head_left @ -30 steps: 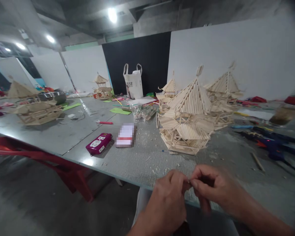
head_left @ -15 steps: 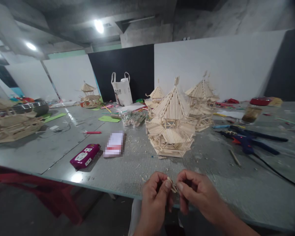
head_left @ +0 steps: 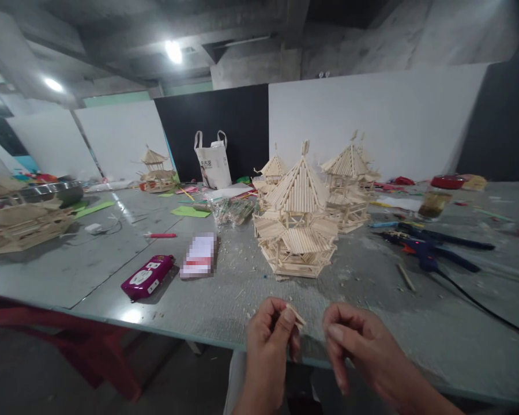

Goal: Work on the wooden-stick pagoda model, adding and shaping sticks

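My left hand [head_left: 268,340] pinches a short wooden stick piece [head_left: 296,315] between thumb and fingers, just over the near edge of the grey table [head_left: 242,294]. A short gap to its right, my right hand [head_left: 357,346] has its fingers curled with thumb and forefinger close together; I cannot tell whether anything is in them. Straight ahead on the table stands a two-tier pagoda model of wooden sticks [head_left: 297,222], an arm's reach beyond both hands. Wood chips lie scattered between it and the hands.
Two more stick pagodas [head_left: 348,178] stand behind the near one. A purple power strip [head_left: 147,277] and a small box [head_left: 198,255] lie to the left, a blue glue gun [head_left: 428,252] with black cable to the right. A white bag [head_left: 213,159] stands at the back.
My hands were joined on the stick piece; now they have come apart, the left keeping the piece and the right drawn off to the right. The view has swung slightly right.
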Action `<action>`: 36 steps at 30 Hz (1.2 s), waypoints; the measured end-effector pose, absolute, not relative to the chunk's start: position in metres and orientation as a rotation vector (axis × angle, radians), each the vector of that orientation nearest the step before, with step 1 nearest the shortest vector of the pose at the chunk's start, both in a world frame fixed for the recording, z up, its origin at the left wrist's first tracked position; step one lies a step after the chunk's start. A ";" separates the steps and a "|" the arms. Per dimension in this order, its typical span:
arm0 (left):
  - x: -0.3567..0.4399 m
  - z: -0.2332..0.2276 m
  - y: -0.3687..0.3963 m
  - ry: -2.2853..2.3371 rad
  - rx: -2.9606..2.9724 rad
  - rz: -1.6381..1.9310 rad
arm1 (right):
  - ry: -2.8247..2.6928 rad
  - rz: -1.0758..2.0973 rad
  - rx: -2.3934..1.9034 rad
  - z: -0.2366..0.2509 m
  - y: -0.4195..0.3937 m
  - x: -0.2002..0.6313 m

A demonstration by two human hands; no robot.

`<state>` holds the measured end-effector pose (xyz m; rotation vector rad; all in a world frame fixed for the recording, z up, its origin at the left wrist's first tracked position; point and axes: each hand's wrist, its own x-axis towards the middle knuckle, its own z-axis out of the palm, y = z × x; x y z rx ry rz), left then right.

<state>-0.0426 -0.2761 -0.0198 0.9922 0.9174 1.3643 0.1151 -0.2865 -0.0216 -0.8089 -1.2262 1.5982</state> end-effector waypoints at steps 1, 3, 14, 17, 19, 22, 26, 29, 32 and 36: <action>-0.046 -0.020 -0.274 0.935 0.982 1.396 | -1.171 1.611 -0.790 -0.020 -0.286 0.119; -0.051 -0.019 -0.271 0.964 0.963 1.445 | -1.157 1.523 -0.836 -0.014 -0.282 0.128; -0.041 -0.019 -0.273 1.150 1.306 1.299 | -1.800 1.184 -1.101 0.000 -0.262 0.101; -0.041 -0.017 -0.266 1.202 1.372 1.290 | -1.893 1.070 -1.187 -0.005 -0.251 0.110; -0.044 -0.015 -0.258 1.285 1.472 1.283 | -1.931 0.875 -1.316 -0.010 -0.241 0.127; -0.050 -0.011 -0.242 1.471 1.696 1.181 | -1.957 0.569 -1.449 -0.014 -0.228 0.154; -0.050 -0.006 -0.232 1.515 1.801 1.118 | -2.067 0.471 -1.375 -0.013 -0.230 0.150; -0.045 -0.003 -0.237 1.456 1.832 1.111 | -2.069 0.666 -1.271 -0.010 -0.240 0.123; -0.043 -0.005 -0.243 1.454 1.802 1.082 | -2.039 0.748 -1.274 -0.010 -0.243 0.104; -0.044 -0.011 -0.240 1.448 1.796 1.046 | -2.102 0.657 -1.302 -0.019 -0.236 0.106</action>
